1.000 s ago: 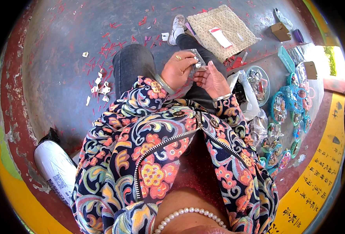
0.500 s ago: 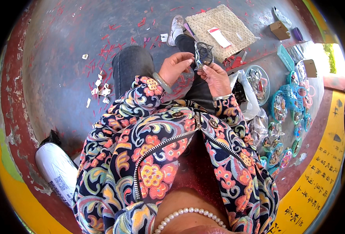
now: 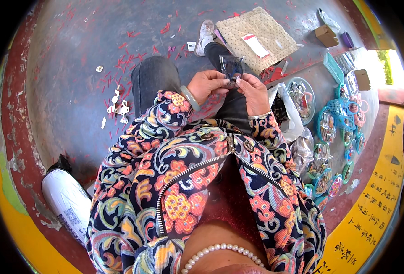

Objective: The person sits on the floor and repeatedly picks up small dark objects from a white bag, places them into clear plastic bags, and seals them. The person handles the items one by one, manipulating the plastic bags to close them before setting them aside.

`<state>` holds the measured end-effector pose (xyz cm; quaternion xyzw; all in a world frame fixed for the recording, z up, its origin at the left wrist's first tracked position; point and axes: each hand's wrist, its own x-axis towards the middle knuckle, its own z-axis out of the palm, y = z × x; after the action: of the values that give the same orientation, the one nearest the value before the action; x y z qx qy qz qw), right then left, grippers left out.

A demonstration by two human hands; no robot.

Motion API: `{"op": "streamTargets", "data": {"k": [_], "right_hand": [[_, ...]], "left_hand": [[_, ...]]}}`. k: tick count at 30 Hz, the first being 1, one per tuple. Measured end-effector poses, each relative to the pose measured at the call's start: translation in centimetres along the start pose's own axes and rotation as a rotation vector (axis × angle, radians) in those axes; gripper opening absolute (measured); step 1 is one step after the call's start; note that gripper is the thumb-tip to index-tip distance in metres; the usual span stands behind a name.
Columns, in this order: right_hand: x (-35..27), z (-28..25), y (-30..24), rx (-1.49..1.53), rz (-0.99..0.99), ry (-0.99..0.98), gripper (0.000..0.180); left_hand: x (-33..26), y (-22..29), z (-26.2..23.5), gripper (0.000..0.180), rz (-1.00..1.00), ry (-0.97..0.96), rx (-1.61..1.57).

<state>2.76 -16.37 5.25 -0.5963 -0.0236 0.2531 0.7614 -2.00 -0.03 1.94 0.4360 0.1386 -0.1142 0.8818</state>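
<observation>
Between my hands, over my legs, stands a small clear plastic bag (image 3: 232, 65) with something dark and thin inside; its exact kind cannot be made out. My left hand (image 3: 206, 86) has its thumb and fingers pinched on the bag's lower left corner. At the lower right corner my right hand (image 3: 254, 92) grips it between thumb and forefinger. Both sets of fingertips are close together at the bag's near edge. A bangle (image 3: 190, 98) circles my left wrist.
At my right, a white plastic bag (image 3: 294, 121) with dark contents stands beside a round basin (image 3: 312, 102). Several small coloured baskets (image 3: 333, 68) of items lie farther right. Ahead lies a dotted mat (image 3: 277, 29); red strips litter the floor. A white sack (image 3: 65, 196) is at left.
My left hand has moved right and closed on the small plastic bag. The bag has shifted slightly left and now faces me more squarely, its dark contents showing through.
</observation>
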Motion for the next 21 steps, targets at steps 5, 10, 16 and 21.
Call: {"op": "streamTargets", "data": {"k": [5, 10, 16, 21], "right_hand": [[0.3, -0.6, 0.3, 0.063, 0.042, -0.007, 0.015], [0.4, -0.8, 0.8, 0.057, 0.021, 0.002, 0.011], [0.1, -0.5, 1.1, 0.033, 0.06, -0.009, 0.013], [0.0, -0.4, 1.7, -0.034, 0.087, -0.05, 0.017]], "left_hand": [[0.1, -0.3, 0.2, 0.013, -0.022, -0.07, 0.0], [-0.3, 0.1, 0.5, 0.016, -0.083, -0.077, 0.013], [-0.8, 1.0, 0.9, 0.02, -0.018, -0.003, 0.105], [0.3, 0.0, -0.4, 0.021, -0.004, 0.083, 0.179]]}}
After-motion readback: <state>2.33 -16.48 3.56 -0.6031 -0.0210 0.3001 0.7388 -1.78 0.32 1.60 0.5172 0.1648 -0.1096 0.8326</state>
